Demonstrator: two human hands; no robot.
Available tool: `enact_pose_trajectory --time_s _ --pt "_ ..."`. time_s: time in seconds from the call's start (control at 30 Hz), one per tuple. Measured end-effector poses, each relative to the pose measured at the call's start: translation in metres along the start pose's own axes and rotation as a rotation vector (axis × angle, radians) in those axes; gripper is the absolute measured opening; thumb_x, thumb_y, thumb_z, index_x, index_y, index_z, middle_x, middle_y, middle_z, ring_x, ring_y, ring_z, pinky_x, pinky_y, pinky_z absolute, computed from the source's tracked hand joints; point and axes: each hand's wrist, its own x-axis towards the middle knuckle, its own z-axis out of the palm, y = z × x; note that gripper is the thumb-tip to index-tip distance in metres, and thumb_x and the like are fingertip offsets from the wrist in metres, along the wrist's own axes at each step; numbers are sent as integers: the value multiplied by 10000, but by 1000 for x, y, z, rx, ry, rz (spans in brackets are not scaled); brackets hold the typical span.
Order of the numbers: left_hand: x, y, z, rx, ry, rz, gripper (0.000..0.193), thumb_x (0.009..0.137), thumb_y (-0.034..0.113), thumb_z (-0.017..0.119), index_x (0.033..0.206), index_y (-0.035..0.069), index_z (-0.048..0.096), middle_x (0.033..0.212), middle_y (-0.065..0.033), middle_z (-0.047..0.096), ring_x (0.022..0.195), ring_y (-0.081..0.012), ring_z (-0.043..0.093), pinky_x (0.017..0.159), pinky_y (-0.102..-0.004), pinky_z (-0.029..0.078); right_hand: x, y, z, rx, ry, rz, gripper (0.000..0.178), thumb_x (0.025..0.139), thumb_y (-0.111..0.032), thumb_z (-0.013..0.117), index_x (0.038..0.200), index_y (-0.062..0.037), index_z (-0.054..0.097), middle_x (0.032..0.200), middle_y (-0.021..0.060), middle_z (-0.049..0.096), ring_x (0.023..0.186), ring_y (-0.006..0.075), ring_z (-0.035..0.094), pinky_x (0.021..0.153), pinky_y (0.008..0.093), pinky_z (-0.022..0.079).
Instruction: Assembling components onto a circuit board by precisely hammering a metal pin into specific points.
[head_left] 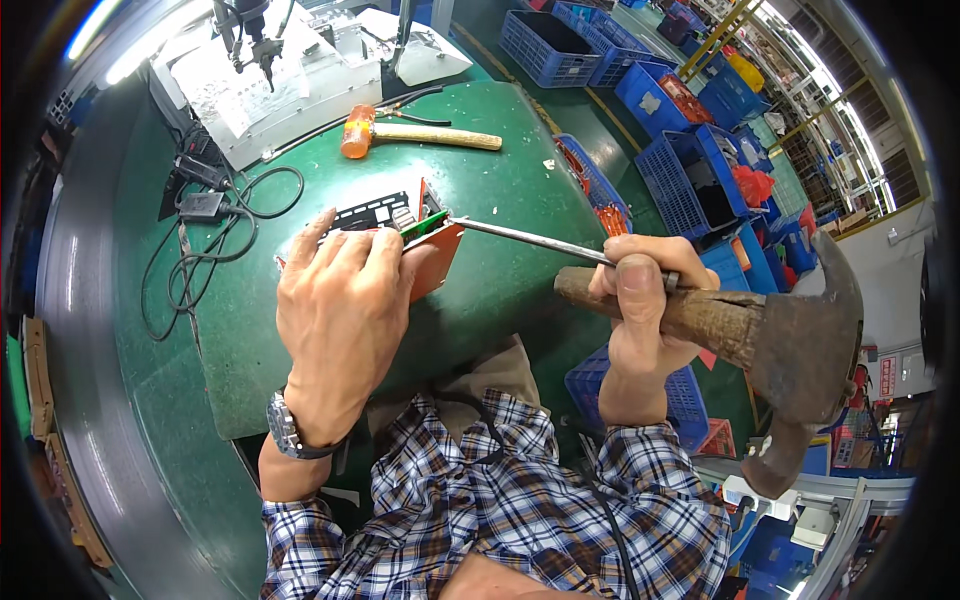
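My left hand (345, 305) is wrapped over a small device with an orange-red casing (437, 262), a green circuit board (424, 228) and a black slotted part (375, 212). My fingers hide part of it. In my right hand (645, 300) are two things: a slim metal rod (535, 240), pinched between thumb and fingers, and a claw hammer (800, 345) with a worn wooden handle and rusty head. The rod's far tip meets the device at the board's right end. The hammer head points away to the right, apart from the rod.
A mallet (440, 136) with an orange head lies farther back on the green table (480, 310), beside black-handled pliers (412, 117). Cables with a black adapter (203, 207) loop at the left. A white machine (300, 90) stands behind. Blue crates (550, 60) fill the right side.
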Motion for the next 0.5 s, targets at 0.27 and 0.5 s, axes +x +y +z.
enact_pose_trajectory --time_s 0.27,0.5 --pt "1 3 0 -3 8 -7 257 912 271 673 817 33 662 818 -96 709 804 -256 683 1005 -434 481 3 -8 -7 -143 -85 -47 269 961 -225 669 925 41 680 707 98 663 589 121 598 568 253 476" --pt "12 17 -12 -27 -163 -111 414 883 432 683 1022 45 639 809 -139 683 816 -283 679 1000 -443 473 3 -15 -6 -175 -139 -179 227 935 -207 708 917 20 715 710 82 701 597 135 625 581 248 474"
